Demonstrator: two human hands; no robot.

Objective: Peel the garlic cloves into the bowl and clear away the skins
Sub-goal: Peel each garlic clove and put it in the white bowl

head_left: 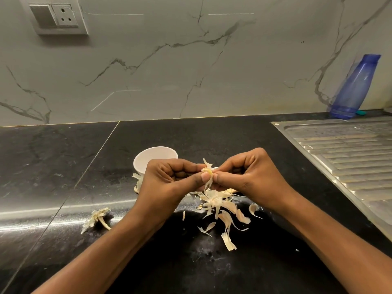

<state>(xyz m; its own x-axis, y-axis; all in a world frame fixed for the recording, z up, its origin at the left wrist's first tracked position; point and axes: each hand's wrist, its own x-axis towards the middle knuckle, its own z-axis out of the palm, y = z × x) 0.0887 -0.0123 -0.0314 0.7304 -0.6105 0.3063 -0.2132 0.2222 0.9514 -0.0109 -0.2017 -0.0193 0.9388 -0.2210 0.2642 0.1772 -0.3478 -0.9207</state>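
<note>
Both hands meet just in front of the bowl (156,154) and a little to its right, held above the dark surface (63,166). The left hand (169,179) has its fingers curled in and its thumb pushed forward, pinching a garlic clove (209,172) at the tips. The right hand (248,175) is curled the same way and pinches the same clove from the other side. The clove shows pale yellow between the two thumbs, with thin strips of skin sticking up above it and hanging below. The bowl is small and white and stands upright on the surface; the left hand hides its near edge, and I cannot tell what lies inside. A loose heap of skins (218,204) lies on the surface in front of the bowl and to its right, under the hands, with single curls scattered nearer the person. A separate dry bunch (97,217) lies in front of the bowl to its left. Pale scraps (137,181) sit against the bowl's left foot. Well to the right of the bowl is a ribbed steel draining board (350,149), and behind that a blue bottle (356,85) stands against the marbled wall (191,71)
</note>
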